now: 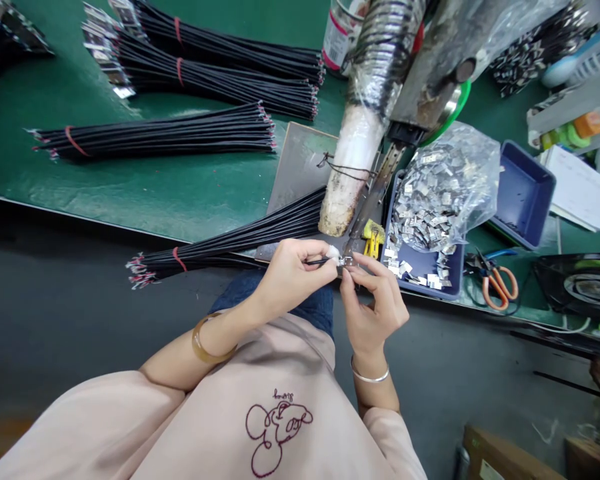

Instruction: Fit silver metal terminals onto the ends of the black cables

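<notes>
My left hand (295,270) pinches the end of a black cable (316,262) between thumb and forefinger, with a white covering on one fingertip. Close against it, my right hand (375,293) pinches a small metal connector (347,261) at the cable's end. Both hands meet at the table's front edge, below the tip of a wrapped duct (343,193). Left of them, a bundle of black cables (230,237) tied with a red band lies partly on a grey board (300,160). A blue tray (425,287) of small metal pieces (425,207) stands to the right.
Further cable bundles (170,137) lie at the back left. A soldering-iron-like metal arm (375,193) slopes down beside the duct. A yellow cutter (373,240), orange-handled pliers (500,287), a second blue tray (523,193) and papers (577,187) are on the right.
</notes>
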### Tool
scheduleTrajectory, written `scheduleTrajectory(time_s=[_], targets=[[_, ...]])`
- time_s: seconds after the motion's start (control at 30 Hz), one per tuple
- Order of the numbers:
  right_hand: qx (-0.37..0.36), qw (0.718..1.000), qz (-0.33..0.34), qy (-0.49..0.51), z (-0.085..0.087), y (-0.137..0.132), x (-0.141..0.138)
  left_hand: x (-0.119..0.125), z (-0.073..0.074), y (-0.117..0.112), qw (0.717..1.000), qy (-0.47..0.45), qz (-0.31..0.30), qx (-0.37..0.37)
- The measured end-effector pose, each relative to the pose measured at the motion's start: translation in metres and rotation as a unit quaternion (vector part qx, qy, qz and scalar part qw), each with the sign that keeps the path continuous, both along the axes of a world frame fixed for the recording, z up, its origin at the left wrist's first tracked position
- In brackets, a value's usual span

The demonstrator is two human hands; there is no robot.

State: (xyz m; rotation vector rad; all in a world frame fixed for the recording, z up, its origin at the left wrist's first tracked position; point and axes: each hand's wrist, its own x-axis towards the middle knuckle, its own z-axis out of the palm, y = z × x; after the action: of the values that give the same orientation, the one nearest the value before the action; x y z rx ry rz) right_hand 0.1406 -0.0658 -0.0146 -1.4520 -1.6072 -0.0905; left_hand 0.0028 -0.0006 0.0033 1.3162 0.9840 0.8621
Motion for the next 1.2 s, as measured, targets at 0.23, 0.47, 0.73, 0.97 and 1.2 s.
scheduleTrajectory(time_s=[0.23, 0.47, 0.73, 0.97, 1.2], targets=[[0.009, 1.0, -0.002, -0.008, 0.009, 0.007, -0.002, 0.002, 0.004, 0.005, 0.999, -0.039, 0.01, -0.033], [0.002, 0.999, 0.033, -0.022, 0.006, -0.002, -0.002, -0.003, -0.001, 0.002, 1.0, -0.013, -0.01, -0.023], [-0.119, 0.983, -0.008, 0.14, 0.007, 0.0, 0.01, -0.005, -0.004, -0.01, 0.979, 0.068, -0.029, 0.189], [-0.129, 0.976, 0.077, 0.159, 0.01, 0.003, 0.015, -0.013, -0.004, -0.015, 0.978, 0.019, -0.06, 0.2], [-0.004, 0.999, 0.016, -0.051, 0.01, -0.013, 0.019, -0.021, -0.001, -0.006, 0.98, -0.076, -0.166, -0.074]])
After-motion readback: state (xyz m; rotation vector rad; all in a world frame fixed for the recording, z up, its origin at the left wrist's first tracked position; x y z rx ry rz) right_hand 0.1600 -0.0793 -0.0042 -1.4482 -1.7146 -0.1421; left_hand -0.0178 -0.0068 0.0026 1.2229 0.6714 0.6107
